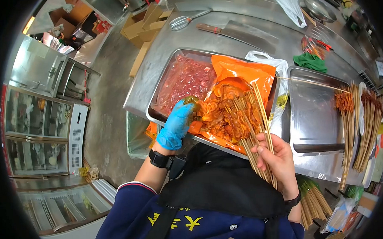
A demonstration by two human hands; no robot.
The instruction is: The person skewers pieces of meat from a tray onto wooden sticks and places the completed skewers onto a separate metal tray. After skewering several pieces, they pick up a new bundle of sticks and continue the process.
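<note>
My left hand [176, 122], in a blue glove, is at the left edge of the marinated meat [227, 116], its fingers closed around something dark and saucy that I cannot make out. The meat lies on an orange bag [260, 75] in a metal tray [156, 112]. Beside it in the same tray is a clear bag of red raw meat [186, 79]. My bare right hand [274, 158] holds a bundle of wooden skewers [258, 153] at the tray's front right. The skewers' upper ends reach over the marinated meat, some of them among the pieces.
An empty-looking metal tray [318, 113] is at the right, with skewered meat [345, 101] and more skewers [368, 138] beyond. A cleaver [245, 35], scissors [182, 21] and a green cloth [310, 61] lie behind. Cardboard boxes [146, 27] stand back left.
</note>
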